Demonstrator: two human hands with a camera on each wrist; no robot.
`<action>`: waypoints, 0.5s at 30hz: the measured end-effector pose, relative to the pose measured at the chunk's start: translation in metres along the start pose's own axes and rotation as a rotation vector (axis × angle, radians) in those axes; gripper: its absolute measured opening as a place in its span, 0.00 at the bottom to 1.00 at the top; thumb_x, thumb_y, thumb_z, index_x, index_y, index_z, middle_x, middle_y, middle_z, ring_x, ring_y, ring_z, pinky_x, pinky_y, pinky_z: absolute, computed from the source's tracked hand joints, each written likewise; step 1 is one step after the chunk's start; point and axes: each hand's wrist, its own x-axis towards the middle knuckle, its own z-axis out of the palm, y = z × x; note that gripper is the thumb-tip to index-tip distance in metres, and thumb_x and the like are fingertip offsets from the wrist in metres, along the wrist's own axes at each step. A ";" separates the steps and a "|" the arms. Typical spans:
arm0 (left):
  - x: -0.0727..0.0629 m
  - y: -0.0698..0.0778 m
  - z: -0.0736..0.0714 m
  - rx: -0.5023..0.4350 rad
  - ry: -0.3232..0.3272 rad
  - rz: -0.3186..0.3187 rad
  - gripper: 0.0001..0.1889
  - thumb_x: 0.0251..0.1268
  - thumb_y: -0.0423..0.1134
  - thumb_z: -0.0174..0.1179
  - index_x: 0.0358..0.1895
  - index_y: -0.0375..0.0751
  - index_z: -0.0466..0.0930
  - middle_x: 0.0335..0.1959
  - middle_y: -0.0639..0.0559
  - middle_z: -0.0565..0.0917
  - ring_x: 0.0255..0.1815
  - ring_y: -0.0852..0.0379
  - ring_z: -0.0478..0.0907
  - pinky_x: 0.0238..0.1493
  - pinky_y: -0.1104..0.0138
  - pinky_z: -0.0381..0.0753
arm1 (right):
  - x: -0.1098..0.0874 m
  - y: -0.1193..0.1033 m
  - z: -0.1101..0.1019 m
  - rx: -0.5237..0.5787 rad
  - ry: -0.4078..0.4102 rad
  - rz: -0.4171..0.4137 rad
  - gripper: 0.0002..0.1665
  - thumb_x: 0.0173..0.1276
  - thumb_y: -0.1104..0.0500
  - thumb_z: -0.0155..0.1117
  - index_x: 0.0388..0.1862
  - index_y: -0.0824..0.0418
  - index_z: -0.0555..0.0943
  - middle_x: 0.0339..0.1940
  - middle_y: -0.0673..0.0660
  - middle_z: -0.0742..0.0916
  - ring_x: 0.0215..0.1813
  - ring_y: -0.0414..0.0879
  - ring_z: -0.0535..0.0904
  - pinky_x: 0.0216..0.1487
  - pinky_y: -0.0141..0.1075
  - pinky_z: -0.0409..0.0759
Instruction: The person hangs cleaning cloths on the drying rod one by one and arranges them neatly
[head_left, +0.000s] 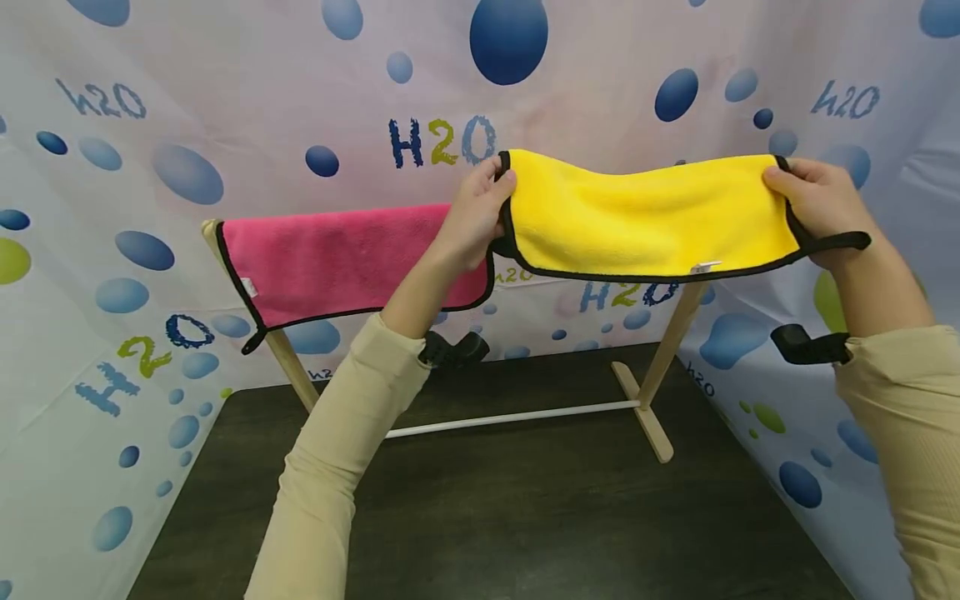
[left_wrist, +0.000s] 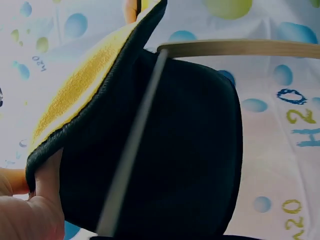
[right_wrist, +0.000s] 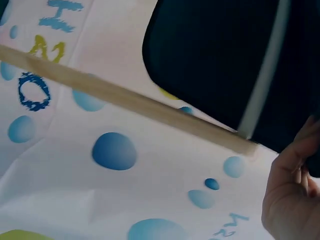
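A yellow towel [head_left: 645, 212] with black edging is stretched between both hands, above the right part of a drying rack. My left hand [head_left: 476, 212] pinches its left edge between thumb and fingers. The right hand [head_left: 821, 200] grips the opposite edge, where a black loop [head_left: 840, 242] sticks out. In the left wrist view the rack's top rod [left_wrist: 135, 135] crosses in front of the towel's dark underside [left_wrist: 195, 150], so part of the cloth hangs beyond the rod. The right wrist view also has the rod [right_wrist: 265, 70] against that dark side. The right fingertips are partly hidden there.
On the left of the rack hangs a pink towel [head_left: 337, 267] with black trim. A wooden upright [head_left: 675, 333] on a foot [head_left: 652, 429] stands at the right, joined by a low white bar [head_left: 517, 417]. Beneath is a dark table [head_left: 525, 517]; a printed curtain [head_left: 247, 100] surrounds it.
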 end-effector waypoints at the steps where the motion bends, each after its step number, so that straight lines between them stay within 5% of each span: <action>1: -0.002 -0.003 0.000 0.002 -0.006 0.001 0.15 0.73 0.37 0.39 0.58 0.36 0.60 0.41 0.42 0.74 0.34 0.51 0.78 0.41 0.58 0.81 | -0.001 0.003 -0.001 -0.023 -0.016 -0.001 0.09 0.62 0.49 0.60 0.37 0.50 0.77 0.23 0.46 0.81 0.23 0.39 0.79 0.22 0.29 0.79; 8: -0.014 -0.029 -0.004 0.053 0.011 0.029 0.15 0.73 0.35 0.39 0.60 0.37 0.58 0.40 0.39 0.76 0.30 0.53 0.78 0.36 0.60 0.82 | -0.003 0.031 -0.004 -0.232 -0.110 -0.104 0.16 0.66 0.48 0.53 0.50 0.49 0.68 0.29 0.41 0.81 0.28 0.36 0.80 0.27 0.27 0.79; 11: -0.017 -0.040 -0.005 0.088 0.014 0.061 0.17 0.73 0.33 0.39 0.61 0.38 0.57 0.38 0.38 0.76 0.28 0.53 0.78 0.33 0.62 0.82 | -0.003 0.045 0.000 -0.327 -0.070 -0.174 0.23 0.68 0.49 0.50 0.60 0.52 0.64 0.32 0.38 0.79 0.31 0.31 0.78 0.30 0.22 0.77; 15: -0.020 -0.053 -0.007 0.149 0.021 0.102 0.19 0.72 0.33 0.39 0.64 0.39 0.56 0.40 0.36 0.78 0.29 0.51 0.79 0.35 0.62 0.82 | -0.006 0.060 0.008 -0.448 0.015 -0.249 0.32 0.70 0.51 0.47 0.71 0.55 0.54 0.49 0.52 0.80 0.34 0.25 0.75 0.34 0.17 0.73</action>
